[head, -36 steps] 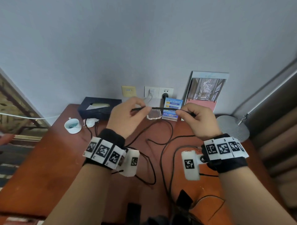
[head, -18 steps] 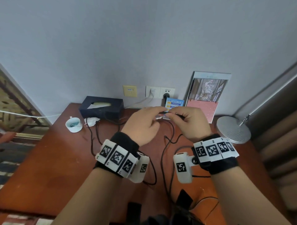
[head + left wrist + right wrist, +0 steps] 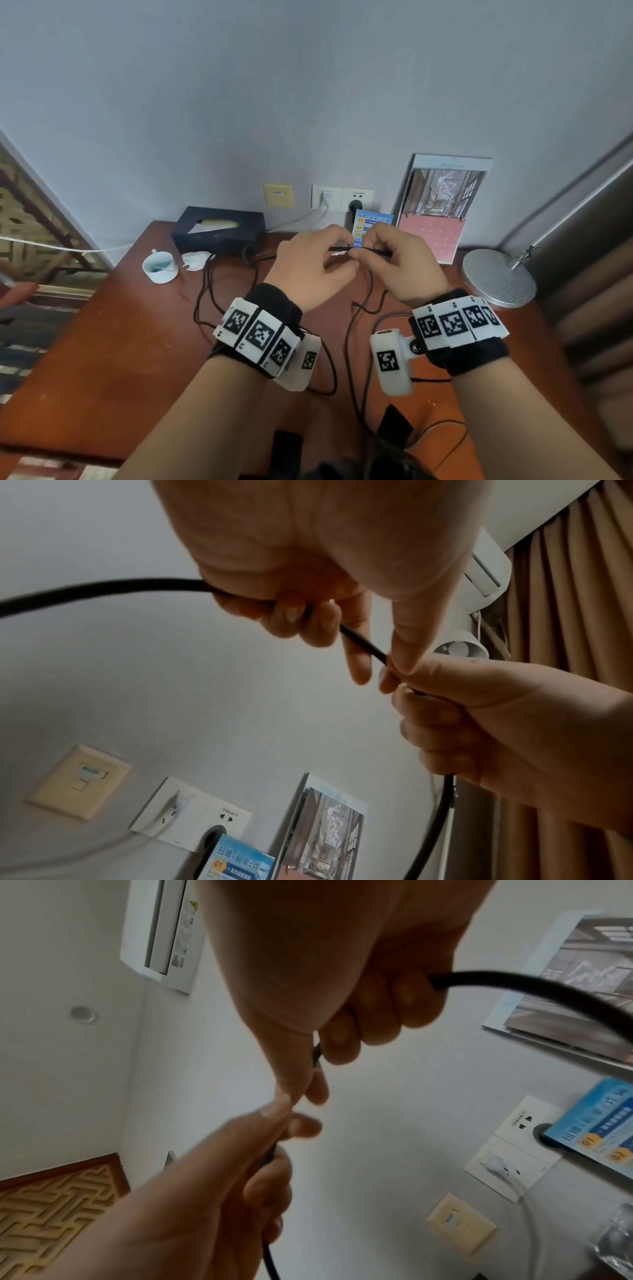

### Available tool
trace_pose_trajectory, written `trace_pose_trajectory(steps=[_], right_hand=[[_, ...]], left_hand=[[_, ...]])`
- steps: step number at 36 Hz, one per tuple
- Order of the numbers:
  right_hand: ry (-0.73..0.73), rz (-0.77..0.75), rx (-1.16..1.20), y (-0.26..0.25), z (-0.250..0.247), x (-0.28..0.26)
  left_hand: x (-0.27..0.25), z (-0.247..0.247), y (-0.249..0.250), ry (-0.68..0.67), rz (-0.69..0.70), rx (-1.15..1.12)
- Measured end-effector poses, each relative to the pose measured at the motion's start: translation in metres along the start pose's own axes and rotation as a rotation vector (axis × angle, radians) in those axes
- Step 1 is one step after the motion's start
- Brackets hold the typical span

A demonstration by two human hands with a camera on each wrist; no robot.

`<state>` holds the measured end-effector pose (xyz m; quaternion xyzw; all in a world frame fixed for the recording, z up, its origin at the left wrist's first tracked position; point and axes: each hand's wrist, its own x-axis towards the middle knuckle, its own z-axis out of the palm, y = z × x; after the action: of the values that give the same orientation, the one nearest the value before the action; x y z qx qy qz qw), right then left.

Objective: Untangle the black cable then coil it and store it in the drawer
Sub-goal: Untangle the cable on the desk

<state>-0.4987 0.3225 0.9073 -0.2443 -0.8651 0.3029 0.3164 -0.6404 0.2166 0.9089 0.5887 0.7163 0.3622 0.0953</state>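
The black cable [image 3: 342, 248] runs between my two hands above the back of the brown table [image 3: 102, 342]. My left hand [image 3: 334, 250] pinches it with thumb and fingers, and in the left wrist view the cable [image 3: 103, 588] passes through the curled fingers [image 3: 291, 615]. My right hand [image 3: 364, 253] grips the cable just beside the left, thumb tips nearly touching. From the right fist the cable [image 3: 514, 981] leaves to the side. Loose loops of black cable [image 3: 205, 301] lie on the table under the hands. No drawer is in view.
A dark tissue box [image 3: 219, 228], a white cup [image 3: 160, 267] and crumpled tissue [image 3: 195, 260] sit at the back left. Against the wall are sockets [image 3: 342, 198], a blue card [image 3: 371, 221] and a picture board [image 3: 442, 209]. A round lamp base [image 3: 498, 277] stands at the right.
My hands, which held a straight stretch of cable apart, have come together until they almost touch, and have dropped slightly towards the table.
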Motion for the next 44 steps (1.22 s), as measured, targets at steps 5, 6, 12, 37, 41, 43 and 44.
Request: trace_pose_trajectory(steps=[5,6,12,37,41,43,44], right_hand=[[-0.056,-0.021,0.118,0.001,-0.004,0.001],[-0.07,-0.021,0.126,0.002,-0.004,0.001],[-0.11,-0.027,0.107,0.008,-0.004,0.005],[-0.119,-0.121,-0.022,-0.011,0.007,0.016],[-0.145,-0.079,-0.021,0.0,0.0,0.011],[-0.143,-0.077,-0.037,0.006,-0.004,0.008],[-0.141,-0.072,-0.043,0.007,-0.006,0.007]], left_hand=[[0.0,-0.005,-0.01,0.112,0.01,-0.001],[-0.001,-0.007,-0.012,0.138,0.006,0.02],[-0.002,-0.023,-0.03,0.184,-0.061,0.081],[-0.002,0.0,0.006,0.011,-0.057,0.051],[-0.003,-0.012,0.003,0.076,-0.056,0.034],[-0.002,-0.019,-0.004,0.117,-0.085,0.037],[-0.002,-0.022,-0.008,0.143,-0.105,0.017]])
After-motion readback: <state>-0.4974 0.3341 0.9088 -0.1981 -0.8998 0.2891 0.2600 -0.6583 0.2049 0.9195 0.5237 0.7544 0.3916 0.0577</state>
